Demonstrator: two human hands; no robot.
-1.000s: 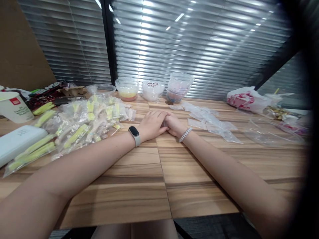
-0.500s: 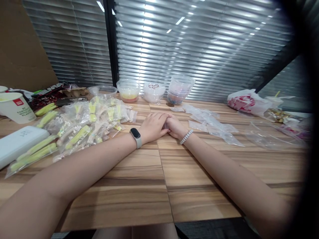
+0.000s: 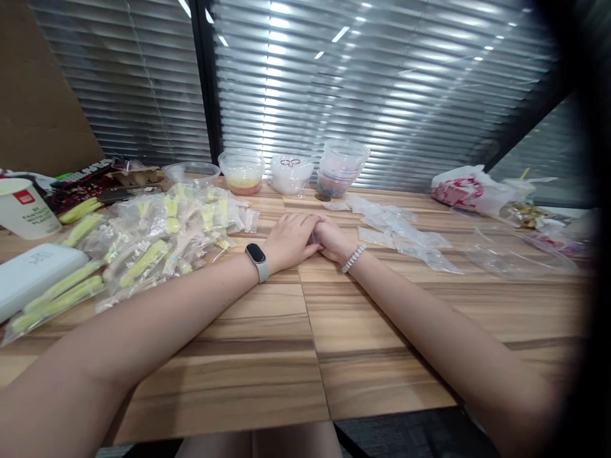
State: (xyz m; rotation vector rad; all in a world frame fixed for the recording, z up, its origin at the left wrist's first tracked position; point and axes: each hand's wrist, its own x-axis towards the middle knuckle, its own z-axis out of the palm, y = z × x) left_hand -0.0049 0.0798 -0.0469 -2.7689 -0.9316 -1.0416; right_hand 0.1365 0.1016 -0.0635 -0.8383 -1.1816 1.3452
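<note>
1. Both forearms reach forward over the worktop [image 3: 229, 356]; the left hand [image 3: 289, 242] meets the right hand [image 3: 331, 236], their fingers overlapping, how tightly closed I can't tell.
2. Packets [image 3: 186, 232] heap beside the left hand; clear bags [image 3: 389, 221] lie right.
3. Tubs [image 3: 342, 162] stand beyond.

Clear plastic packets holding bright-yellow and pale pieces [image 3: 144, 262] lie in a jumbled heap at left on the brown wood-grain tabletop [image 3: 229, 381]. At right, flat translucent plastic bags [image 3: 394, 224] overlap loosely.
</note>
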